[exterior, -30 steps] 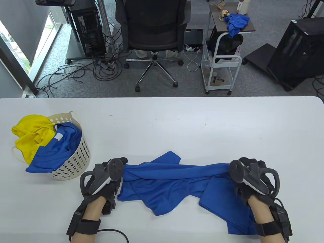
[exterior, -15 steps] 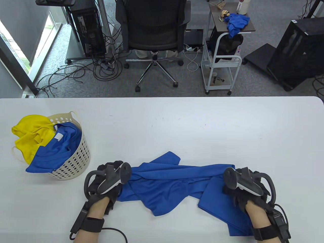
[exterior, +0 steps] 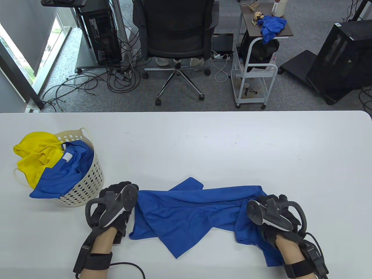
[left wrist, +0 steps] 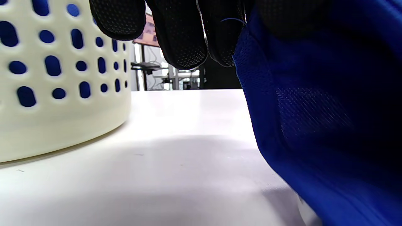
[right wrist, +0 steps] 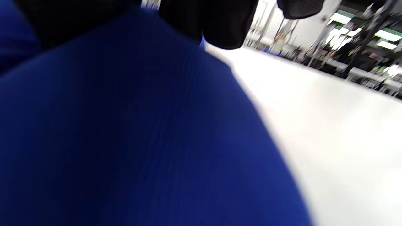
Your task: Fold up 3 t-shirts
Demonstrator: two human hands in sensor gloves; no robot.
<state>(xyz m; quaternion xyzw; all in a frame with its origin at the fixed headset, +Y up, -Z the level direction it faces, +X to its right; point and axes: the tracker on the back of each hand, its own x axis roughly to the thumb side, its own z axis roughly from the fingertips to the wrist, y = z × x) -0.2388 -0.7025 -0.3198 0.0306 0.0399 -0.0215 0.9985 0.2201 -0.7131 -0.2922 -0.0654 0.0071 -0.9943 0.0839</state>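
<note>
A blue t-shirt (exterior: 191, 209) lies crumpled and stretched sideways near the table's front edge. My left hand (exterior: 122, 200) grips its left end; the blue cloth (left wrist: 314, 110) hangs from my fingers (left wrist: 185, 37) in the left wrist view. My right hand (exterior: 270, 212) grips its right end, with the blue cloth (right wrist: 125, 141) filling the blurred right wrist view. A cream basket (exterior: 87, 180) at the left holds a yellow shirt (exterior: 35, 157) and another blue shirt (exterior: 61, 174).
The basket's perforated wall (left wrist: 56, 78) stands close to my left hand. The white table (exterior: 203, 145) stretches beyond the shirt. An office chair (exterior: 174, 35) and a cart (exterior: 252, 72) with blue cloth stand on the floor behind.
Both hands have moved left and toward the front edge, dragging the blue t-shirt with them. The shirt lies flatter and more spread than before.
</note>
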